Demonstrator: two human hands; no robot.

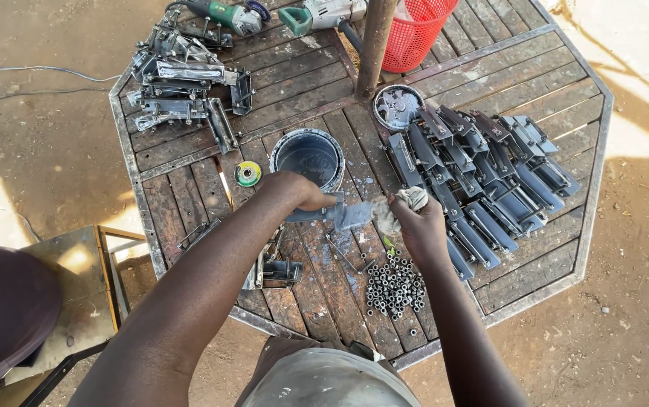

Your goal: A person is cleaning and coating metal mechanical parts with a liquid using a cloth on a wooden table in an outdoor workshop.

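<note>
Near the table's front edge lies a heap of small metal nuts. Just beyond, the left hand grips a grey metal bracket, while the right hand clenches a rag against it. Farther back stands a paint can.

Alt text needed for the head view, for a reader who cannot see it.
Seen from above, a person's left hand holds a grey metal bracket while the right hand presses a rag to it, over a wooden octagonal table. Nearby sit a paint can, rows of painted brackets, a pile of small metal nuts and a red basket.
</note>
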